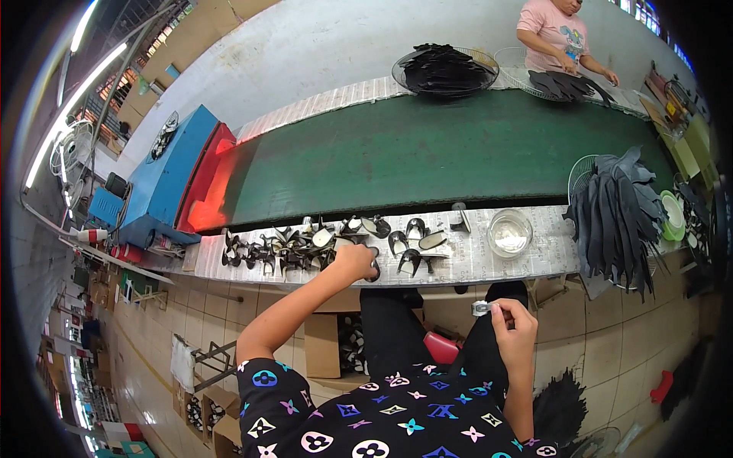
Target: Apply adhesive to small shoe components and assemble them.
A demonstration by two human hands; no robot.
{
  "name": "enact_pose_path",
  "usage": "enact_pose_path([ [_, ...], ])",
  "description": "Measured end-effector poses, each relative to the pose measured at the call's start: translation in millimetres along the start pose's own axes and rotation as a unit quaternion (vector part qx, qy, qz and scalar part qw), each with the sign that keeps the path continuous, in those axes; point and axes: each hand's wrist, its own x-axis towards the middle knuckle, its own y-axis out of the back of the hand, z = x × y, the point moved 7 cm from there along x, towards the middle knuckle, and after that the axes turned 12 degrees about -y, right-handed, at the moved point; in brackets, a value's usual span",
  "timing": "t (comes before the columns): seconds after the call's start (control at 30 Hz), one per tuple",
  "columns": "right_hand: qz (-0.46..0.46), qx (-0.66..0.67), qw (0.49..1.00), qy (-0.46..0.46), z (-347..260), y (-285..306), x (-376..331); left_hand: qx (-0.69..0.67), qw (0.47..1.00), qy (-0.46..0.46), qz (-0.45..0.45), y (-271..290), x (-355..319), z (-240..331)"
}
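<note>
My left hand [355, 262] is closed around a black shoe heel [375, 269] at the near edge of the paper-covered ledge. Many similar black shoe heels with pale cream faces [321, 238] lie heaped beside it to the left. A few more heels [410, 262] are spread just right of that hand, and one heel [460, 218] stands apart farther right. Over my lap, my right hand [515, 324] pinches a small white-and-grey piece [480, 308], whose kind I cannot make out. A glass bowl [510, 233] of clear liquid sits on the ledge ahead of the right hand.
A green conveyor belt [412, 156] runs beyond the ledge from a blue-and-red machine [172, 172]. Black material strips [618, 214] overhang a wire basket at right. Across the belt, a person [553, 42] handles dark pieces near a full basket [447, 70]. A carton [322, 347] stands below.
</note>
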Motion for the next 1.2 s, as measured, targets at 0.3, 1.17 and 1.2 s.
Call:
enact_pose_path([
  [0.3, -0.027, 0.067, 0.996, -0.054, 21.9, -2.0, -5.3, -0.767, 0.620, 0.083, 0.146, -27.1, -31.8, -9.3],
  [1.17, -0.076, 0.192, 0.970, -0.125, 27.6, -34.1, 0.3, -0.989, 0.120, 0.013, 0.087, -94.0, -39.8, 238.4],
  [1.2, -0.078, 0.192, 0.970, -0.127, 27.5, -34.9, 0.5, -0.989, 0.118, 0.015, 0.088, -95.2, -40.1, 239.4],
])
